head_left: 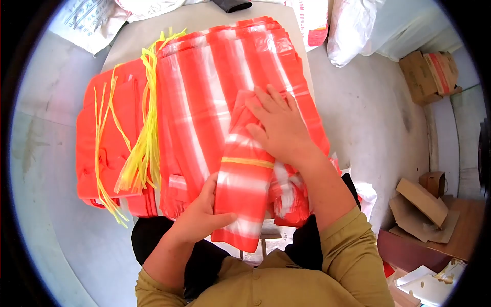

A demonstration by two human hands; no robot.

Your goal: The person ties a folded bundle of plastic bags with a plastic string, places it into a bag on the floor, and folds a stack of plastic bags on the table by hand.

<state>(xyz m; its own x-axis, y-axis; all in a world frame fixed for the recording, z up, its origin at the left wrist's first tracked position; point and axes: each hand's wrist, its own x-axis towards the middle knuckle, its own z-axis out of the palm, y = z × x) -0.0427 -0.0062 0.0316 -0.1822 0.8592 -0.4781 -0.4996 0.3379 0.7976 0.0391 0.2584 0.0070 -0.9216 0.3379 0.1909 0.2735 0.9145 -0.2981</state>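
Note:
A folded bundle of red-and-white striped plastic bags (244,192), with a yellow tie (248,162) around its middle, lies slanted over the near edge of a large stack of similar striped bags (204,87). My left hand (202,215) grips the bundle's left edge, thumb on top; its other fingers are partly hidden. Spread flat, my right hand (281,125) presses on the bundle's upper end and the stack beneath. Yellow plastic strips (148,128) lie along the left of the stack, some draped across a pile of plain red bags (115,123).
The stacks sit on a beige table (303,56). White sacks (353,28) stand beyond it at the far right. Cardboard boxes (429,77) are on the floor at right, with an opened carton (424,210) nearer. Crumpled striped plastic (289,197) hangs at the table's near edge.

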